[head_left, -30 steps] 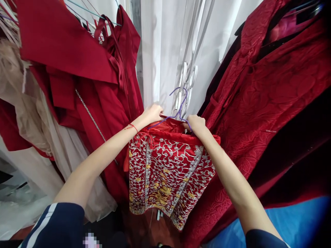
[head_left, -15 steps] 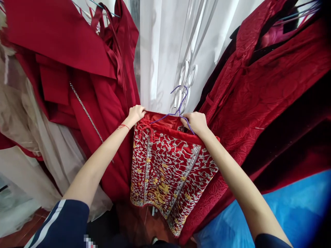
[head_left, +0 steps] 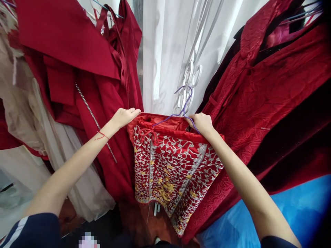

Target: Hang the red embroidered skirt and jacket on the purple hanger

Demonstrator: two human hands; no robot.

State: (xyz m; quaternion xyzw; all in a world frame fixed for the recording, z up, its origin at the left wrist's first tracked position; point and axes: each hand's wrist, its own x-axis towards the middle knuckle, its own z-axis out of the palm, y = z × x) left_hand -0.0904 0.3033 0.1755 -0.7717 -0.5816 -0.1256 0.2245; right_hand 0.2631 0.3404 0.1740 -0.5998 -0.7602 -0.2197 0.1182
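A red skirt (head_left: pixel 165 172) with silver and gold embroidery hangs in front of me, its waistband held up by both hands. My left hand (head_left: pixel 125 117) pinches the back edge of the waistband at its left end, pulling the red lining outward. At the right side, my right hand (head_left: pixel 200 123) is closed on the waistband beside the arm of a purple wire hanger (head_left: pixel 184 109); its fingertips are partly hidden inside. The hanger lies across the waist opening, hook upward. A red tied cord (head_left: pixel 150 133) sits at the front left of the waistband.
Dark red garments (head_left: pixel 103 93) and a beige gown (head_left: pixel 69 151) hang on the left. A red patterned dress (head_left: pixel 248 93) and dark velvet hang on the right, above a blue covering (head_left: pixel 238 224). White doors (head_left: pixel 165 55) with ring handles (head_left: pixel 198 75) stand behind.
My left hand has moved left and slightly down, drawing the waistband's back edge outward. The right hand stays on the waistband. The view has shifted a little.
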